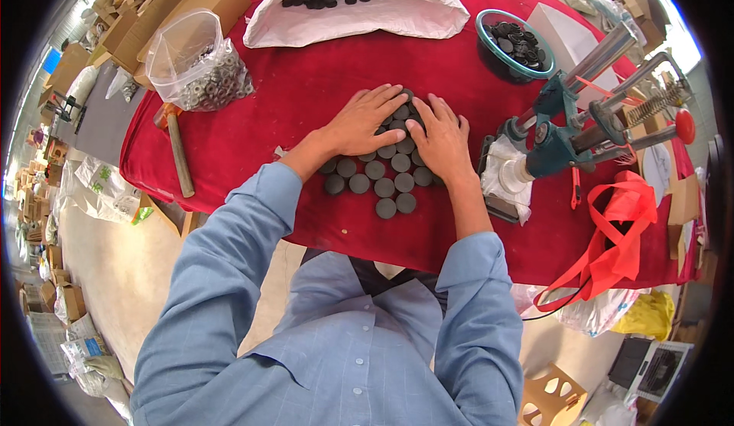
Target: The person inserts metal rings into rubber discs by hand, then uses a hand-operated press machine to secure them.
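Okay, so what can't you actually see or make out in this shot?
Head view:
- Discs under the left hand and right hand: covered by the palms.
- Sack contents: mostly hidden by its folded rim.
- Bag of metal rings: too small to count.
- Press: its right side bends away at the fisheye rim.

The dark discs [384,178] look matt and smooth, like rubber or pressed fibre. They lie on a red tablecloth [306,90] of soft, dull fabric. The hand press [581,120] shows polished metal columns and teal painted castings. The hammer [177,151] has a wooden handle. Metal washers [218,86] glint inside a clear plastic bag.
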### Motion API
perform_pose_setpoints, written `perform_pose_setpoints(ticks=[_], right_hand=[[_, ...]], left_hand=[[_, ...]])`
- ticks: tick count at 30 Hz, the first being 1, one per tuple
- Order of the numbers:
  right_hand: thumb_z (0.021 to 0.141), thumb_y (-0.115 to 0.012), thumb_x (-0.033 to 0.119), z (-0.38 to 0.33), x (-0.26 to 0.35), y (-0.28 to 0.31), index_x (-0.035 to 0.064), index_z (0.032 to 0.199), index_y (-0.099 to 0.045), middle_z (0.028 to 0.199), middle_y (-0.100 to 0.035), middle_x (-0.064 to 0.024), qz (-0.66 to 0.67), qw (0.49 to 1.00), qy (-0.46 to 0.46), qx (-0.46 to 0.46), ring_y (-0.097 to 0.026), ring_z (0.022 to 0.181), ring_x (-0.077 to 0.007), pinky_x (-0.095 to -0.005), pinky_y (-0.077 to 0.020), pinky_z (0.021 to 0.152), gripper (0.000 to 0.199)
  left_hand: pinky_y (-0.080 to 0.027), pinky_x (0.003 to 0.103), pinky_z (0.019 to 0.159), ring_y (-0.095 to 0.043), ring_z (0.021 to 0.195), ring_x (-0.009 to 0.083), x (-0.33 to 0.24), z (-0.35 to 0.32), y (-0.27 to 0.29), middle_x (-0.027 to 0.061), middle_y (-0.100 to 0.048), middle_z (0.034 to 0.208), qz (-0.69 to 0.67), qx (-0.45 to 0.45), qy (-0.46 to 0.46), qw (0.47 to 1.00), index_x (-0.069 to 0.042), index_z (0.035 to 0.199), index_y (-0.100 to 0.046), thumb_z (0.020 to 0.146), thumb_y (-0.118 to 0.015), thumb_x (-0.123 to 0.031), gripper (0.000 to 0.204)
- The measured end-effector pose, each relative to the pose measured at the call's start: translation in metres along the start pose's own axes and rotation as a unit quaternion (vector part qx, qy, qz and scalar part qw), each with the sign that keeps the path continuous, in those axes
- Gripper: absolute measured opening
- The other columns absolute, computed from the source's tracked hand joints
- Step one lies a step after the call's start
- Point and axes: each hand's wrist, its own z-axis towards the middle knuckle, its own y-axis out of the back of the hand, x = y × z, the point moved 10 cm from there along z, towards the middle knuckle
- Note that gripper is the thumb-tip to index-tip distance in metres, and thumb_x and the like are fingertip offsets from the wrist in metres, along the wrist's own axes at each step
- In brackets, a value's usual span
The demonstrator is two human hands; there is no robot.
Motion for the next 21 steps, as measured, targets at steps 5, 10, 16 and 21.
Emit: perform_pose_setpoints(ticks=[5, 10, 16, 21], right_hand=[[0.101, -0.068, 0.046, -0.075, 0.029, 0.055, 0.0057, 0.159, -0.047, 0.170, -0.035, -0.0263, 0.067, 0.996, 0.013, -0.065, -0.030, 0.159, -0.0466, -0.0686, -0.0259, 0.123, 0.074], [0.096, -0.071, 0.056, -0.127, 0.087, 0.019, 0.0159, 0.164, -0.044, 0.174, -0.028, -0.0215, -0.021, 0.999, 0.023, 0.027, -0.021, 0.163, -0.0414, -0.0707, -0.0185, 0.124, 0.084], [0.097, -0.069, 0.059, -0.108, 0.057, 0.013, 0.0172, 0.164, -0.044, 0.173, -0.032, -0.0196, -0.031, 0.999, 0.010, 0.013, -0.024, 0.162, -0.0393, -0.0697, -0.0169, 0.126, 0.083], [0.096, -0.073, 0.050, -0.118, 0.046, 0.018, 0.0141, 0.161, -0.047, 0.169, -0.036, -0.0191, 0.010, 1.000, 0.012, 0.020, -0.027, 0.160, -0.0403, -0.0653, -0.0211, 0.126, 0.079]], left_hand=[[-0.017, 0.061, 0.131, -0.017, 0.165, 0.0426, -0.007, -0.060, 0.048, 0.0271, -0.021, 0.176, -0.009, 0.000, 0.087, 0.996, -0.005, 0.169, -0.031, 0.101, -0.064, -0.057, 0.091], [-0.020, 0.056, 0.132, -0.018, 0.164, 0.0464, -0.040, -0.135, 0.017, 0.0279, -0.017, 0.176, 0.030, 0.043, 0.127, 0.991, -0.004, 0.170, -0.025, 0.100, -0.070, -0.049, 0.095], [-0.025, 0.055, 0.130, -0.020, 0.161, 0.0502, -0.048, -0.101, 0.002, 0.0316, -0.015, 0.175, 0.041, -0.018, 0.140, 0.989, 0.001, 0.168, -0.025, 0.095, -0.079, -0.041, 0.101], [-0.029, 0.058, 0.128, -0.024, 0.159, 0.0508, -0.041, -0.107, 0.004, 0.0306, -0.020, 0.174, 0.025, -0.026, 0.163, 0.986, -0.002, 0.167, -0.030, 0.090, -0.083, -0.047, 0.104]])
